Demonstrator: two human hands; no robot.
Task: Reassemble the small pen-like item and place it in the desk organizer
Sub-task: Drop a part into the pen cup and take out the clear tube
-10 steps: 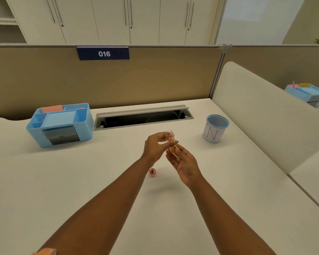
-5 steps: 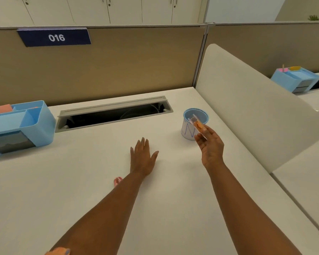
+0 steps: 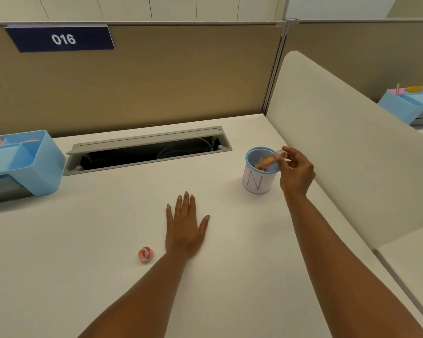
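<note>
Pen-like item [image 3: 269, 161]: clear with orange inside, tilted over the cup's mouth.
Cup [image 3: 255, 182]: white, blue-rimmed, upright.

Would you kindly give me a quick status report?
Left hand flat on desk, empty. Right hand tipping clear container over cup. Pink piece loose on desk.

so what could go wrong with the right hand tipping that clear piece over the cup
1. The right hand holds the clear piece tilted at the cup rim; orange bits could spill onto the desk.
2. The cup is light-looking and unsteadied, since the left hand lies flat on the desk; a knock might tip it.
3. The pink part lies loose near the left forearm and could get brushed away.
</note>
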